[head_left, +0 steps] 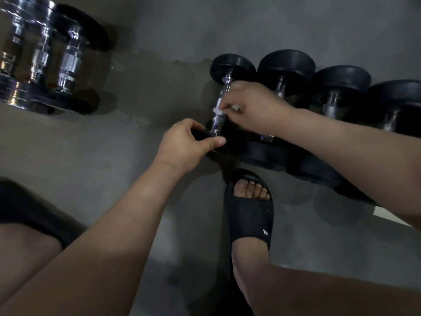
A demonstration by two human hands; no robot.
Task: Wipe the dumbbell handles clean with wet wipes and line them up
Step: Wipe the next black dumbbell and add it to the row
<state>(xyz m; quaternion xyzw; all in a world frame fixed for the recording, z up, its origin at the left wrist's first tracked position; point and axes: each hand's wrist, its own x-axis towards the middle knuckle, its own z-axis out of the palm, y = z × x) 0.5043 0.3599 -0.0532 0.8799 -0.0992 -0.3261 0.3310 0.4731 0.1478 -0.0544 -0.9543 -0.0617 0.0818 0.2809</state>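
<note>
Dumbbell (232, 67), leftmost of floor row (337, 78), left hand (189, 142) gripping its near weight, right hand (252, 108) pinching wipe (217, 110) against handle (216, 126): risk of rolling onto sandalled foot (250, 192) if grip slips.

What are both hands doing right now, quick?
Left hand: gripping the dumbbell by its near end.
Right hand: pinching a wipe against the handle.
</note>
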